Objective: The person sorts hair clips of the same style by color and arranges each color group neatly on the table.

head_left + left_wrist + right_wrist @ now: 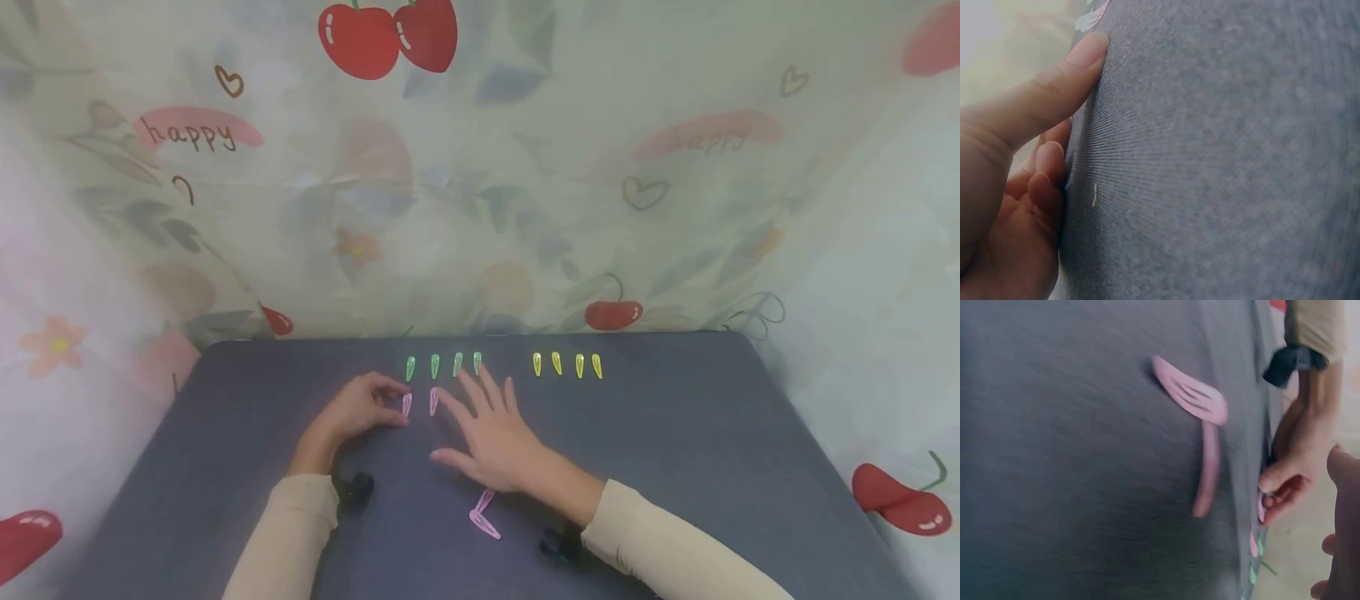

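Observation:
My left hand (360, 408) pinches a pink hair clip (407, 405) lengthwise, index fingertip at its far end and thumb at its near end, down at the table. In the right wrist view the same pink clip shows at that hand's fingertips. My right hand (498, 446) is spread over the table with straight fingers. Its index fingertip is right beside a second pink hair clip (433, 402), and other fingertips reach toward the green hair clips (458, 364). Below the right palm lie two more pink hair clips, one flat (1192, 394) and one partly under it (1209, 469).
Several green clips form a row along the back of the dark grey table (675, 458). Right of them stands a row of yellow hair clips (557, 363). A printed curtain (465, 183) hangs behind the table and at both sides.

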Motion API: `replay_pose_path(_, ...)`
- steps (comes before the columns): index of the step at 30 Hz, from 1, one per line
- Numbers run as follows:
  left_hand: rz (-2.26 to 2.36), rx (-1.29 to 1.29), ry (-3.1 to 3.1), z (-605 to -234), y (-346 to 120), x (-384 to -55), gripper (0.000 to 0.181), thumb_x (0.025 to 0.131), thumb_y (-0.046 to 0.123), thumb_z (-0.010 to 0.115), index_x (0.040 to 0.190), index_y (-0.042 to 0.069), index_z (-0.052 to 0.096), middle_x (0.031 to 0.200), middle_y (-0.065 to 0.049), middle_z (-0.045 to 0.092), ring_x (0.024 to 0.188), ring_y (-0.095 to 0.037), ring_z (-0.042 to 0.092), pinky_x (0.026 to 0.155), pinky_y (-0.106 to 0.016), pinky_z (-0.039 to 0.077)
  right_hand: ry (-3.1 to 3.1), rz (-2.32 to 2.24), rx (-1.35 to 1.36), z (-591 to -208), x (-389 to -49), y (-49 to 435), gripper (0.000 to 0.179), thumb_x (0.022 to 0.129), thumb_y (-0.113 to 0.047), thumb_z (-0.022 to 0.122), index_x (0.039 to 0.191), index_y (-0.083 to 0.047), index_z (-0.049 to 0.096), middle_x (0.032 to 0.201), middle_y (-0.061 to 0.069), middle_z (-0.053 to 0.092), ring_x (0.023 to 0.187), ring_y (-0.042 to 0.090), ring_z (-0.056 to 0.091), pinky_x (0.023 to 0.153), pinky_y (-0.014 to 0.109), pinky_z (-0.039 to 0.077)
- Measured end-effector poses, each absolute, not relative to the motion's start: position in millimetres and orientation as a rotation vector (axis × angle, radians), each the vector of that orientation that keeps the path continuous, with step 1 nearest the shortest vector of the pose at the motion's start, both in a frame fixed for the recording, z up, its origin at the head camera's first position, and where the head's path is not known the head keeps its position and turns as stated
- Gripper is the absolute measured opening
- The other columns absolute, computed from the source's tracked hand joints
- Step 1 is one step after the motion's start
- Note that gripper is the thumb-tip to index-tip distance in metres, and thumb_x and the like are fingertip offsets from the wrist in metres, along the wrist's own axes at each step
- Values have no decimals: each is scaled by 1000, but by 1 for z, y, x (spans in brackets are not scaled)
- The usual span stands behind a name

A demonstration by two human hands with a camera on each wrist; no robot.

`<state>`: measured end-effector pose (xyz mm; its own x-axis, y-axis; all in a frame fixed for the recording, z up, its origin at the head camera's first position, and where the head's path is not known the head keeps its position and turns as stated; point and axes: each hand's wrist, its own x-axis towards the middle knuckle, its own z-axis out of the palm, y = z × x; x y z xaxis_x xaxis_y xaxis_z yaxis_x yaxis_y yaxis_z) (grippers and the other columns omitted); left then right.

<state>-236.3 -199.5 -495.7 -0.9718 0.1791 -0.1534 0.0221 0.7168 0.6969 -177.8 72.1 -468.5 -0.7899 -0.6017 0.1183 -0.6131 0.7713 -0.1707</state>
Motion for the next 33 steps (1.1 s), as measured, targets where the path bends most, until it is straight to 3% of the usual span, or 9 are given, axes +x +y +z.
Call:
replay_pose_path(6,1097,159,2709,-494,-199,-235,49,73,28,92,119,20,76,105,-7,67,82,-19,56,70,-31,45,-2877,286,1126,-481,-155,97,87,94,-76,44,163,-26,25,171,14,15,159,42,12,120,72,17)
replay_pose_path(15,1106,176,2708,-491,-199,-234,49,73,27,92,119,18,76,105,-8,66,83,-19,55,71,-31,43,-2866,419,1308,-492,-126,128,90,90,-74,55,162,-28,27,170,13,19,156,39,23,120,65,26)
replay_pose_path(20,1102,196,2711,-491,-200,-234,49,74,27,92,120,16,75,105,-9,66,84,-19,55,71,-31,43,-2815,511,1357,-495,-117,136,76,92,-64,62,156,-32,39,165,10,32,150,33,33,113,59,35)
replay_pose_path(26,1100,167,2705,-491,-200,-234,50,74,28,92,120,19,75,106,-7,66,84,-20,55,72,-32,44,-2768,659,1368,-499,-115,137,50,95,-46,67,144,-39,55,158,4,43,141,24,38,107,52,36)
replay_pose_path(33,1107,163,2700,-493,-200,-234,49,74,28,92,119,19,76,104,-7,65,83,-20,55,71,-32,44,-2772,668,1382,-500,-115,139,45,95,-40,69,138,-46,58,155,4,46,137,23,41,104,52,36)
